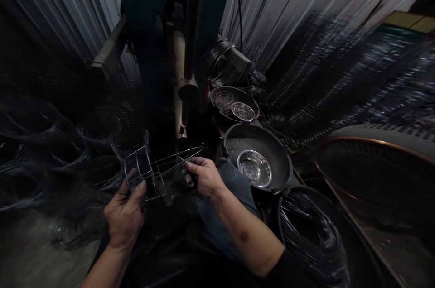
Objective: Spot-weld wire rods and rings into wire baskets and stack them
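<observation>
My left hand [125, 213] is closed around one end of a small wire frame [154, 175], made of thin bent metal rods with rounded loops. Across from it, my right hand [204, 177] pinches a long, narrow wire loop [176, 156] between thumb and fingertips. This loop reaches leftward to the frame; whether the two are joined, I cannot tell. Just beyond both hands stands a machine with an upper metal rod electrode [183, 122] pointing down over a lower electrode [181, 135]. The wires are in front of and below these tips.
Right of my knee, a black pan [234, 143] holds a shiny metal bowl [254, 168]. Behind it, another pan [251, 95] contains small wire parts. A bundle of wires [312, 233] lies lower right. Blurred wire hoops [64, 152] are stacked at left, near corrugated metal sheeting [68, 2].
</observation>
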Demonstrator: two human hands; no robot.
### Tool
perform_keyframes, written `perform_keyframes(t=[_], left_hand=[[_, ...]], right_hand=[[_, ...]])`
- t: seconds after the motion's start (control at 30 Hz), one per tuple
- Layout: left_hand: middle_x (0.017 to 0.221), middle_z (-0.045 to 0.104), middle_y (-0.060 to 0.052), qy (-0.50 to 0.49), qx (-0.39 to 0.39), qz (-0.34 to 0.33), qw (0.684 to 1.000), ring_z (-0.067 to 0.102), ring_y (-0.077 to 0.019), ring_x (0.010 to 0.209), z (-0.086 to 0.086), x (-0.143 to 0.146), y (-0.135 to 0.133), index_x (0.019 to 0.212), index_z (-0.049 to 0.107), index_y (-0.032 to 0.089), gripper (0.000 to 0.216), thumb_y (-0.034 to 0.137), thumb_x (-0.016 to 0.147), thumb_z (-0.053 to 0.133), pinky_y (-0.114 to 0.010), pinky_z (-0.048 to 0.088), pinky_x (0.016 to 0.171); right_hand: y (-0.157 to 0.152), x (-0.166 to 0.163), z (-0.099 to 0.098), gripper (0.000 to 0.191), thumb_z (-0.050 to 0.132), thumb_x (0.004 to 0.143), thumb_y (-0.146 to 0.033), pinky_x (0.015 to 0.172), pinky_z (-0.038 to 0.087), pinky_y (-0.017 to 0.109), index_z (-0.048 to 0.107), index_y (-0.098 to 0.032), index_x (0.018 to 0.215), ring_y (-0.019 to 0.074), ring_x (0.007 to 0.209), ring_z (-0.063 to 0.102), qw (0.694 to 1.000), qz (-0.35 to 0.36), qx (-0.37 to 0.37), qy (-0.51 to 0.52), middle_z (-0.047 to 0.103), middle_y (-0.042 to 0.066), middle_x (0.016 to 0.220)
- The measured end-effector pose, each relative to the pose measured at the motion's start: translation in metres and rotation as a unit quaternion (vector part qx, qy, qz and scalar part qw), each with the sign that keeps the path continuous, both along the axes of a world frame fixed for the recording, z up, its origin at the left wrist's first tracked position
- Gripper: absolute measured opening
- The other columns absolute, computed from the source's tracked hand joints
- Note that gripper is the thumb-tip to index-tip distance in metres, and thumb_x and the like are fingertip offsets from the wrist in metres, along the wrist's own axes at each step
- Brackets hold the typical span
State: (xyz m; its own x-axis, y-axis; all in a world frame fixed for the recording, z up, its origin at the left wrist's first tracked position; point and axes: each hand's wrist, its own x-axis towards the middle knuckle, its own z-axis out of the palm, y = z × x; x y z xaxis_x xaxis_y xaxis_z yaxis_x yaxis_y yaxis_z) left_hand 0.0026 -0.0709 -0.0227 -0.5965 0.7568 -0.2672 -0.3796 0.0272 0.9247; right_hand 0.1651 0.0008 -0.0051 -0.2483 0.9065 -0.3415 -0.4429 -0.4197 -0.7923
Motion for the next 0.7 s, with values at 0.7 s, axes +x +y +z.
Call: perform_keyframes(t=[0.7], left_hand=[[0.101,0.07,-0.002,0.065,-0.017,-0.028,0.997,0.065,-0.0132,0.085,0.002,-0.003,0.058,0.121,0.063,0.026,0.058,0.038,0.067,0.08,-0.02,0.052,0.081]], right_hand=[[0.044,-0.03,0.003,0.032,0.082,0.053,-0.031,0.036,0.029,0.019,0.057,-0.016,0.066,0.0074,0.039,0.046,0.988,-0.133,0.004,0.074,0.06,-0.001,0.054]])
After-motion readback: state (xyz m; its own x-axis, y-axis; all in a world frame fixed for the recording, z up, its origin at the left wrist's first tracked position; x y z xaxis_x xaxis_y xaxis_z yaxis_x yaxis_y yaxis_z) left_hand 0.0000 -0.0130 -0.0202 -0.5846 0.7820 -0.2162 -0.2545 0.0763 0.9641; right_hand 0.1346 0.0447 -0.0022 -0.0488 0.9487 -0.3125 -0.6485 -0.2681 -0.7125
